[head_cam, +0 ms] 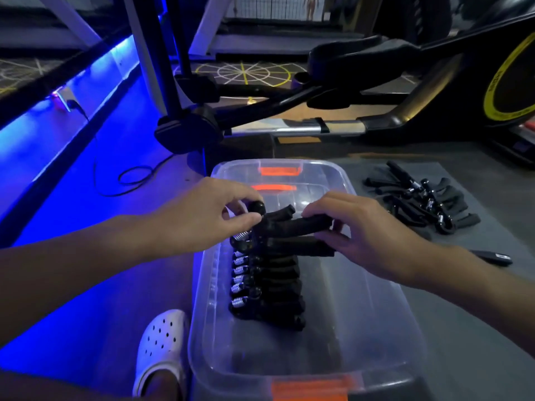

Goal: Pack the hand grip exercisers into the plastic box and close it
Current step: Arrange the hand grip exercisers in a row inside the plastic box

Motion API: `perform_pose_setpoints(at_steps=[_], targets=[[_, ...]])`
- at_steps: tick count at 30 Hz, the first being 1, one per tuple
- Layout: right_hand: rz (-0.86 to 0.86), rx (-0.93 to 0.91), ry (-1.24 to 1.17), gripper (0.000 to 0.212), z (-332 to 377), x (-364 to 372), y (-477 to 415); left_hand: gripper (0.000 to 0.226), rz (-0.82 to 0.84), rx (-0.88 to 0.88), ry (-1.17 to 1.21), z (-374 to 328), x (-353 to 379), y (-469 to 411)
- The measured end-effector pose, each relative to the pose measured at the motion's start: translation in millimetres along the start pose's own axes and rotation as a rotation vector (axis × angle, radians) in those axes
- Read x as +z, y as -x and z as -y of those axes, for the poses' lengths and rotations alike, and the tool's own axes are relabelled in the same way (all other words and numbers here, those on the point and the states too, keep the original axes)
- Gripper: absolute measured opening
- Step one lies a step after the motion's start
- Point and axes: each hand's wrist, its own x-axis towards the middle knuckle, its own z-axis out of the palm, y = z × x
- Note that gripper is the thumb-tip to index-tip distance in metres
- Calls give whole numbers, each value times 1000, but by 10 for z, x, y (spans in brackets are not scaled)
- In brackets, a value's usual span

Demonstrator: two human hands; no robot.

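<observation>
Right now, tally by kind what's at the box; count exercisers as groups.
plastic box: 1
hand grip exerciser groups: 2, row in box and loose pile beside it
white clog: 1
black stick-like item: 1
hands: 2, left hand and right hand
Total: 7

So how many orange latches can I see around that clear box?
3. One orange latch at the near end of the plastic box; a second orange latch at its far end; a third orange latch just behind that. Others may be hidden.
</observation>
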Motion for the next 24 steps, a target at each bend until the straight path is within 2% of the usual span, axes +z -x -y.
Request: perform_pose_setpoints(at_steps=[5, 15, 20, 24], targets=[[18, -54, -76, 28, -59, 65, 134, 9, 121, -32, -48, 101, 131, 71], [130, 111, -199, 25, -39, 311, 298, 20, 315, 8, -235, 153, 189, 117], [207, 133, -171, 22, -32, 489, 304, 11, 340, 59, -328, 233, 149, 155], [301, 135, -123, 23, -24, 651, 278, 22, 317, 147, -446, 293, 111, 210]])
